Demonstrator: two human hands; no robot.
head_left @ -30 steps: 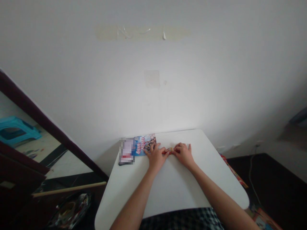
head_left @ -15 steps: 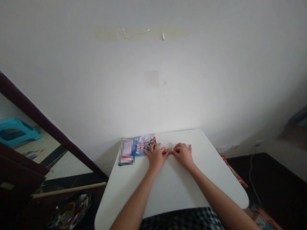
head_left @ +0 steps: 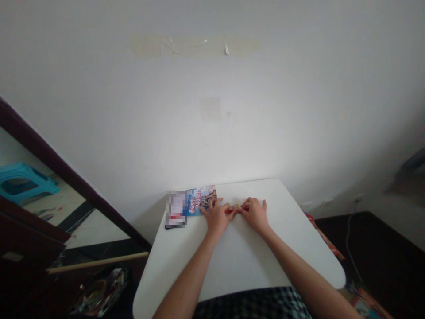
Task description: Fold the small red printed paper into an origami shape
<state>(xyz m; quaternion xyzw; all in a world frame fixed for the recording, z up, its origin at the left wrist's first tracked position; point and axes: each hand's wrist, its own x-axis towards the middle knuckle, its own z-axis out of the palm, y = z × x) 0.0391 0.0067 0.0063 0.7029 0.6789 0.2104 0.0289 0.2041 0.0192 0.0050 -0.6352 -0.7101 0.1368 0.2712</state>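
Between my two hands, low over the white table [head_left: 245,261], is a small strip of red and yellow printed paper or wrapper [head_left: 236,208]; its exact kind is too small to make out. My left hand [head_left: 217,215] pinches its left end with thumb and forefinger, the other fingers spread. My right hand [head_left: 255,213] pinches the right end, its little finger sticking out. Under the left fingertips lies a blue printed booklet or sheet [head_left: 194,204], partly covered by that hand. A phone-like object with a blurred-out face [head_left: 176,210] rests at the booklet's left.
A white wall [head_left: 212,146] rises directly behind the table. At left are a dark-framed mirror or opening [head_left: 66,164] showing a blue stool [head_left: 26,181], and a black bag-lined bin [head_left: 99,292]. Printed packages [head_left: 368,305] and a cable [head_left: 348,235] lie at right.
Both hands keep their pinch on the red and yellow strip, with only slight finger movement. The whole view has shifted a little.
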